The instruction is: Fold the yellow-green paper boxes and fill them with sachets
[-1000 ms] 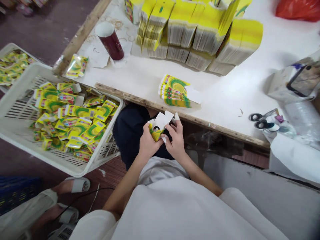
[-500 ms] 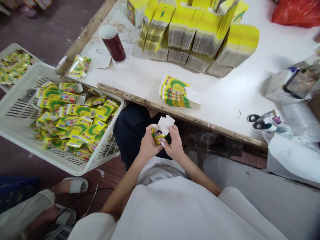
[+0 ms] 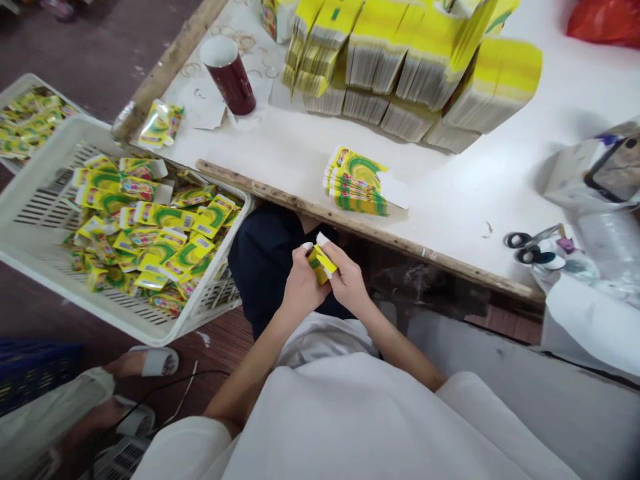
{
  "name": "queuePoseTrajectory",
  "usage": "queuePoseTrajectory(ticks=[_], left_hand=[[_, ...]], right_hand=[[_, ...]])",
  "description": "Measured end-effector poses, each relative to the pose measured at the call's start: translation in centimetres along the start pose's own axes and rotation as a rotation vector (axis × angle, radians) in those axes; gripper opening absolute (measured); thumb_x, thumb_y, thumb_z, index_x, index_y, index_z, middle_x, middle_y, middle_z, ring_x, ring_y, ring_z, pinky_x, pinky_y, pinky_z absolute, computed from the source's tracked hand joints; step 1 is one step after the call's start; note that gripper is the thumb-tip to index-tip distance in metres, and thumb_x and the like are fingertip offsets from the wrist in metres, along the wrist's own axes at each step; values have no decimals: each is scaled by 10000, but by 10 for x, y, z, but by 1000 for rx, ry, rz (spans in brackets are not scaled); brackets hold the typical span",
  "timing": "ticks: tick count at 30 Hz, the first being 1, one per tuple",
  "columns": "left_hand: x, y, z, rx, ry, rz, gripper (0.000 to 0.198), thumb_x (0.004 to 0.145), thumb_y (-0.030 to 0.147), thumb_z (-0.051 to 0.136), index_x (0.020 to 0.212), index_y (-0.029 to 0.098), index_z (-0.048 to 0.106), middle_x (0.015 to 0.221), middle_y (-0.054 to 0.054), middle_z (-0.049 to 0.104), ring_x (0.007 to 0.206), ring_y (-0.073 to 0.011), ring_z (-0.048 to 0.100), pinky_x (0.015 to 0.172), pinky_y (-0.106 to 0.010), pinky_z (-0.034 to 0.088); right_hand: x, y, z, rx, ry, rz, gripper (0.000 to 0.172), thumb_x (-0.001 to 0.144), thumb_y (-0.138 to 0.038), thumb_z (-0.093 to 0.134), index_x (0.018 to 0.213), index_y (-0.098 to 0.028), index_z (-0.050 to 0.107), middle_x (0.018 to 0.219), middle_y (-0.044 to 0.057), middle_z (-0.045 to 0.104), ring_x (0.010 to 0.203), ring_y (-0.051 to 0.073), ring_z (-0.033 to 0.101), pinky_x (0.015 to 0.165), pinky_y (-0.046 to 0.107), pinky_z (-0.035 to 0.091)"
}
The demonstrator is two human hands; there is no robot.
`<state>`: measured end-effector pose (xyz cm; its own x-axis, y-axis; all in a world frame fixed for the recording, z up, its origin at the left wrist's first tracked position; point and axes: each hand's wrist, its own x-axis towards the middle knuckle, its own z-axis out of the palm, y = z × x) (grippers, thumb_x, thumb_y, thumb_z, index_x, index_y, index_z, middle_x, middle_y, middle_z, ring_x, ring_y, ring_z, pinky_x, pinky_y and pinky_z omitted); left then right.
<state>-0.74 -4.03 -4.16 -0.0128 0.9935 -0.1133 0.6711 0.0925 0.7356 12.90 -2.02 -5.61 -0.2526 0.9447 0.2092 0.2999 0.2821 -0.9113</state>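
Over my lap, in front of the table edge, a small yellow-and-green carton (image 3: pixel 322 263) is held between both hands. My left hand (image 3: pixel 302 283) wraps its left side, thumb near the top. My right hand (image 3: pixel 349 277) grips the right side, with fingers at a white end flap. The carton's lower part is hidden by my hands. On the table just beyond lies a fanned stack of flat printed cartons (image 3: pixel 357 180). Left of my knee, a white plastic crate (image 3: pixel 30 247) holds many filled yellow-and-green cartons (image 3: pixel 163 250).
Bundles of flat yellow cartons (image 3: pixel 415 67) stand at the table's back. A maroon mug (image 3: pixel 235 83), a bagged packet (image 3: pixel 160 125), scissors (image 3: pixel 530 245) and a boxed phone (image 3: pixel 613 170) sit around it. The wooden table edge (image 3: pixel 310 217) runs before me. Another person's sandalled foot (image 3: pixel 159 362) is lower left.
The carton's raised white flaps have been folded down, and its yellow side now shows between my hands. The view has shifted slightly, moving the table items a little.
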Motion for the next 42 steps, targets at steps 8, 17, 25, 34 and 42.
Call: queuePoseTrajectory(ticks=[8, 17, 25, 34, 42], left_hand=[[2, -10, -27, 61, -12, 117, 540, 670, 261, 754, 1158, 221, 526, 1131, -80, 657, 1054, -264, 652, 915, -391, 525], [6, -4, -46, 36, -41, 177, 574, 643, 335, 791, 1162, 216, 576, 1131, -63, 703, 1000, -244, 693, 896, -351, 543], [5, 1, -39, 73, -9, 161, 553, 668, 333, 782, 1165, 220, 569, 1150, -78, 682, 1060, -268, 670, 934, -387, 537], [16, -47, -123, 92, 939, -52, 952, 761, 427, 765, 1475, 193, 179, 1608, -108, 191, 1515, -357, 70, 1245, -500, 59], [8, -40, -71, -190, 596, -99, 611, 796, 412, 702, 1302, 193, 437, 1353, -158, 535, 1255, -274, 550, 1023, -452, 489]], right_hand=[[-2, 13, -16, -165, -236, -87, 390, 954, -253, 486, 1330, -251, 590, 1552, 120, 382, 1380, 263, 458, 1064, 429, 475], [21, -4, -51, -61, -493, -217, 341, 940, -277, 569, 1273, -239, 634, 1566, 134, 340, 1458, 269, 327, 1112, 465, 402], [6, 0, -23, -122, -248, -141, 545, 971, -264, 463, 1505, -242, 354, 1546, 142, 376, 1413, 269, 407, 1098, 467, 435], [97, 13, -90, -557, 325, 90, 227, 898, -297, 581, 1099, -195, 612, 1076, 122, 621, 1029, 285, 597, 922, 476, 502], [134, 39, -98, -761, 242, 259, 279, 808, -389, 692, 918, -162, 575, 975, 131, 585, 993, 318, 543, 930, 543, 425]])
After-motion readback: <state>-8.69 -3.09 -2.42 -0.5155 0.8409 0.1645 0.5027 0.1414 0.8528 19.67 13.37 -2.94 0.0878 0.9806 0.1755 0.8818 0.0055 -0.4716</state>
